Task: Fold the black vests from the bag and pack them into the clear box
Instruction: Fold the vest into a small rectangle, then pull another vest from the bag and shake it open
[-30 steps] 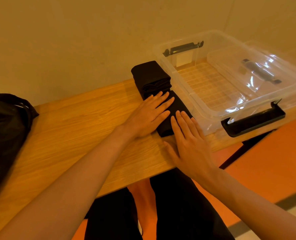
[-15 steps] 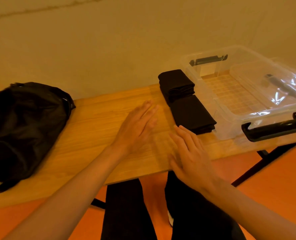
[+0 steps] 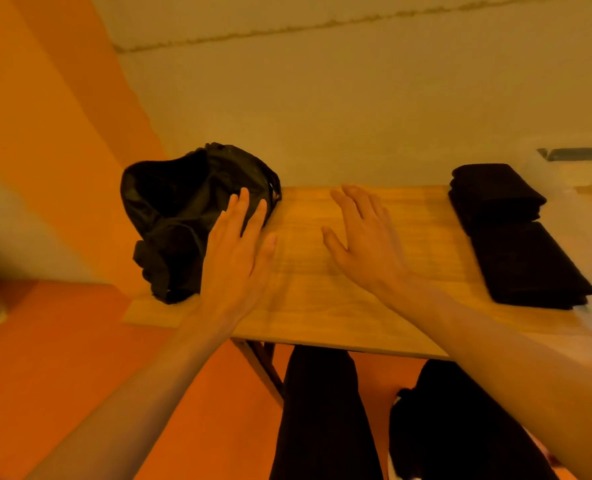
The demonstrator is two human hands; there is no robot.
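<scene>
a: where are your hands at this moment?
b: your left hand (image 3: 233, 251) is open and flat, with the fingers straight and a little spread. it holds nothing. its fingertips lie over the right edge of the black bag (image 3: 176, 209), but i cannot tell if they touch the cloth or only hover above it.
a: and the other one?
b: your right hand (image 3: 363, 244) is open too, palm down and fingers spread, over the bare wood in the middle of the table (image 3: 322, 306). it holds nothing, and it looks a little blurred.
a: where is the bag?
b: it sits crumpled at the left end of the table, close to the wall (image 3: 356, 116).
a: and the vests?
b: one pile of folded black vests (image 3: 495, 192) lies at the right end of the table, near the wall. a second pile (image 3: 530, 265) lies just in front of it, toward you. both are well apart from your hands.
a: do you see the clear box?
b: only a part. the clear box (image 3: 564, 174) shows at the right edge, just beside the far pile, with a dark handle (image 3: 575, 154) on its far side. i cannot tell what is inside.
</scene>
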